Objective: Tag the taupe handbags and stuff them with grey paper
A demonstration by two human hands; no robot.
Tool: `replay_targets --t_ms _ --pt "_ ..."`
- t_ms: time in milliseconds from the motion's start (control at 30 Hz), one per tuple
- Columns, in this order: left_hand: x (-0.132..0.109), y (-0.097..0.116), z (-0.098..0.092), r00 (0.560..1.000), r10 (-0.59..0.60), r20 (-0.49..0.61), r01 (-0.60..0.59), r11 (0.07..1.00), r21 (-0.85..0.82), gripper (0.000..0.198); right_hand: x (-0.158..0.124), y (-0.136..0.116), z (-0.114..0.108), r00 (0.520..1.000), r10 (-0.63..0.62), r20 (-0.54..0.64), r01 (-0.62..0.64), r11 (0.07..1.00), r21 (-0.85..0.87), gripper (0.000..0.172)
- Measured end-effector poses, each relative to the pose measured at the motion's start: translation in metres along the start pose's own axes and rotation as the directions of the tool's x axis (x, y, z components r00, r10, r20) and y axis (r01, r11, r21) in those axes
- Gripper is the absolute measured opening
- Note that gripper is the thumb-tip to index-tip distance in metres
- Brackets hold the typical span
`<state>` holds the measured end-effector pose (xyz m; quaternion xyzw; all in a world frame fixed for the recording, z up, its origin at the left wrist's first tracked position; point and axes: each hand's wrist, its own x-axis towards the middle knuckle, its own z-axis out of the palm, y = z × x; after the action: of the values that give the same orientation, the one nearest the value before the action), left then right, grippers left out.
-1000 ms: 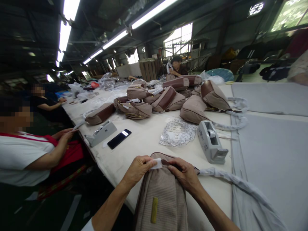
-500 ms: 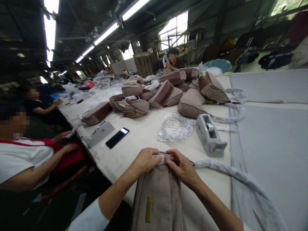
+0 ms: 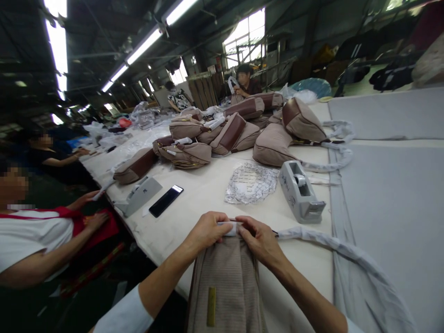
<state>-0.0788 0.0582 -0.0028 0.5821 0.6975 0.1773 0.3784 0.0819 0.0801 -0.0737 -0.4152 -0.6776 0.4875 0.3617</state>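
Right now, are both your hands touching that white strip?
Touching. The head view shows the left hand and right hand pinching the white strip atop the bag.

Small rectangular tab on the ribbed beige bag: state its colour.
The tab is mustard yellow; head view.

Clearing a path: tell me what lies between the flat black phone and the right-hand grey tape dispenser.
Head view: a crinkled clear plastic bag of small white pieces lies between the flat black phone and the grey plastic tape dispenser.

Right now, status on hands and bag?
Left hand, right hand: both pinching white strip at top of bag. Wrapped strap trails right. Tape dispenser beyond, apart.
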Motion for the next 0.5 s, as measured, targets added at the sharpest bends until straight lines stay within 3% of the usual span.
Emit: replay_targets --t_ms 167,333,433,500 --pt "-0.001 -0.007 -0.002 1.000 -0.027 0.006 0.027 1.000 -0.009 0.024 -0.003 -0.004 0.009 0.998 0.036 0.047 -0.041 0.993 0.111 0.053" --pt "0.000 -0.009 0.004 1.000 0.011 -0.011 -0.011 1.000 0.008 0.022 0.008 -0.003 0.001 0.988 0.088 0.127 -0.116 0.965 0.235 0.059" --pt "0.000 -0.009 0.006 0.998 0.045 -0.033 -0.044 0.999 0.015 0.023 0.014 -0.001 -0.002 0.969 0.075 0.234 -0.155 0.927 0.342 0.068" --pt "0.000 -0.010 0.006 0.998 0.046 -0.042 -0.046 0.999 0.009 0.023 0.015 0.000 0.000 0.961 0.081 0.264 -0.176 0.917 0.358 0.063"
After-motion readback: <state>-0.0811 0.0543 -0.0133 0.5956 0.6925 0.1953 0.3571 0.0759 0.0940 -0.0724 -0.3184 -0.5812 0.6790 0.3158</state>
